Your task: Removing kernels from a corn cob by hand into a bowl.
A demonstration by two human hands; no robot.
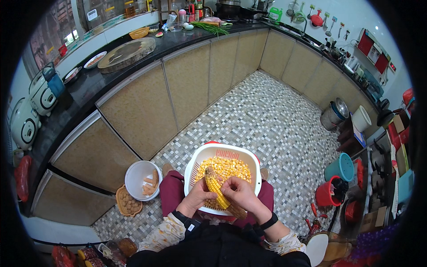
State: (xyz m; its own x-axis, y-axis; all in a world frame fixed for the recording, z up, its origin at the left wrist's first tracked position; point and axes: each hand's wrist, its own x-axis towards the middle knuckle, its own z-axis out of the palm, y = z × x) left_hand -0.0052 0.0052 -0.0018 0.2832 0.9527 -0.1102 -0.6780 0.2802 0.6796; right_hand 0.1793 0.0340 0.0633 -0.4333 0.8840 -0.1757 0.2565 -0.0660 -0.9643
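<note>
An ear of yellow corn [216, 190] lies slantwise over a white basin [189, 172] in my lap. Its lower end is brown and looks stripped of kernels; yellow rows still cover the middle. My left hand [197, 197] grips the ear from the left, thumb along its side. On the opposite side, the bent fingers and thumb of my right hand [243, 193] press against the kernels. Loose corn kernels [228, 167] fill much of the basin below. A red edge shows beneath the basin. My palms hide part of the ear.
Left of my knee, a white bucket [134, 178] holds several bare cobs [150, 183]. Beside it stands a small yellow basket [120, 207] of round brown walnut-like items. Red [325, 193] and teal [337, 168] buckets stand at right. A dark counter [100, 78] curves around the tiled floor.
</note>
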